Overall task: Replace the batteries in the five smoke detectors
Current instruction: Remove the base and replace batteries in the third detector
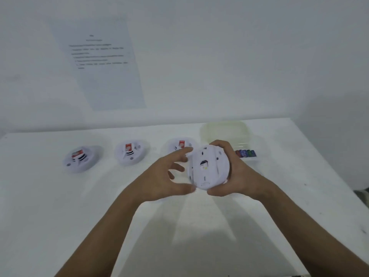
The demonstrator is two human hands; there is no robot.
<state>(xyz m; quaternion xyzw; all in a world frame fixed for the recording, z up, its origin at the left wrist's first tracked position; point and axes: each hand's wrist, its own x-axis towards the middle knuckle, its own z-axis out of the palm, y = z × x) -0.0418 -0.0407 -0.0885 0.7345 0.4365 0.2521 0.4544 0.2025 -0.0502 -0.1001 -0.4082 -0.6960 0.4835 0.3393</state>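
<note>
A round white smoke detector (207, 168) is held above the table, its back plate turned toward me. My right hand (235, 176) grips its right rim, fingers curled over the top and thumb under the bottom. My left hand (165, 178) is at its left edge with fingers spread; the fingertips and thumb touch the rim. Three more detectors lie back-up in a row on the table: one at the left (80, 158), one in the middle (129, 151), and one (177, 145) partly hidden behind my left fingers. Each shows a red battery.
A clear plastic box (225, 130) stands at the back right of the white table (60, 206). Several coloured batteries (246, 153) lie in a tray beside it, behind my right hand. A printed sheet (99, 62) hangs on the wall.
</note>
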